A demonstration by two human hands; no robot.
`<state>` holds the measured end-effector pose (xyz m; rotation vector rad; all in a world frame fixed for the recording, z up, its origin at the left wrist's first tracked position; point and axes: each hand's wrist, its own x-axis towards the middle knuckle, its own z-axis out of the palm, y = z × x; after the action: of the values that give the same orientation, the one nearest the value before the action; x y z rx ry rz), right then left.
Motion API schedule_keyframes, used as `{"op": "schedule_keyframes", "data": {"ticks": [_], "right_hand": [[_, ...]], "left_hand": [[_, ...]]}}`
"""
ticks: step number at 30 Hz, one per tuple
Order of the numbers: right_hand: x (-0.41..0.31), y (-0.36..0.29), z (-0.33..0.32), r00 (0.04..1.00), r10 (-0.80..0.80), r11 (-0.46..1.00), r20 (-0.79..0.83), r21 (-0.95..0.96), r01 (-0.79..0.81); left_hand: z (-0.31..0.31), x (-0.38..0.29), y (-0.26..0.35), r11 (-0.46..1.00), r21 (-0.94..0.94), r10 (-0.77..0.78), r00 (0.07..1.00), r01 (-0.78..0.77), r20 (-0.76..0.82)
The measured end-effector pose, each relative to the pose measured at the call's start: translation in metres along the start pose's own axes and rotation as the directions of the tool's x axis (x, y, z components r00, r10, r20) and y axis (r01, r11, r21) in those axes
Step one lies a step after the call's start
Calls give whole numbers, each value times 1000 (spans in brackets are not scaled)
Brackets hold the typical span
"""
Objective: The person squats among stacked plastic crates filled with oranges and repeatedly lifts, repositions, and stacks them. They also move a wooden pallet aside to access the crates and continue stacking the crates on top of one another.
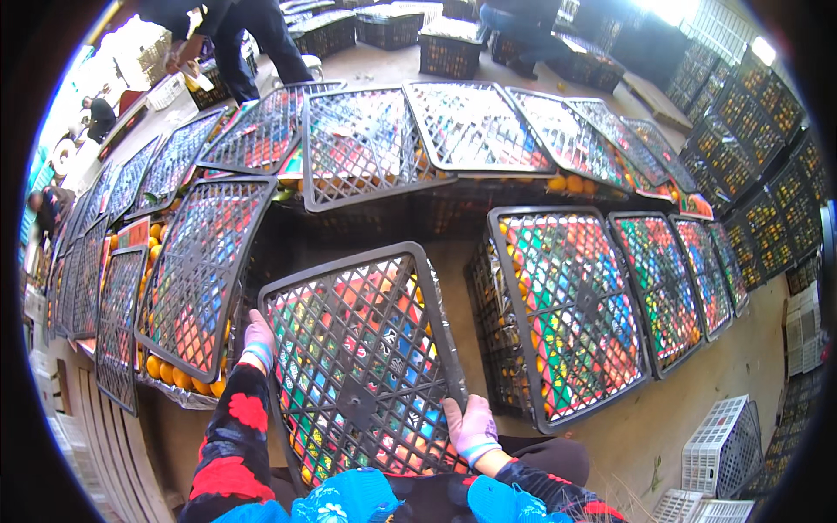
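Directly before me, a black plastic lattice lid lies over a crate of orange citrus fruit. A colourful printed sheet shows through its mesh. My left hand, in a pink glove with a blue cuff, grips the lid's left edge. On the right edge near the front corner, my gloved right hand has its thumb on top of the rim. Fingers of both hands are partly hidden, so I cannot tell whether they also hold the crate wall. The lid slants, its far side turned slightly right.
Another lidded fruit crate stands to the right, in a row. At left, a lid rests askew over oranges. More lidded crates curve behind. White crates sit lower right; a person stands beyond.
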<state>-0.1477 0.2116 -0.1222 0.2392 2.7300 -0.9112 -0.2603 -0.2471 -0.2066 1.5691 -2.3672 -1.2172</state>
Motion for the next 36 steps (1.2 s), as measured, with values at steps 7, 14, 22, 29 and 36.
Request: {"op": "schedule_keyframes", "data": {"ticks": [7,14,22,29,36], "right_hand": [[-2,-8,-16,993,62,996,98,56,-68],[-3,-9,-25,985,107,992,133,-84,-96],[-1,0,-11,994,-111,993,5,-45,111],[-3,-5,-16,995,-88,995,39,-49,90],[-2,-3,-12,985,-171,985,20,17,170]], "left_hand": [[-3,-19,17,977,201,89,991,-68,-98],[-13,-138,100,330,238,942,304,-913,-140],[131,-254,158,-687,-376,540,-783,-623,310],[145,-257,153,-562,-350,483,-641,-750,597],[166,-251,145,-487,-415,565,-640,-768,521]]}}
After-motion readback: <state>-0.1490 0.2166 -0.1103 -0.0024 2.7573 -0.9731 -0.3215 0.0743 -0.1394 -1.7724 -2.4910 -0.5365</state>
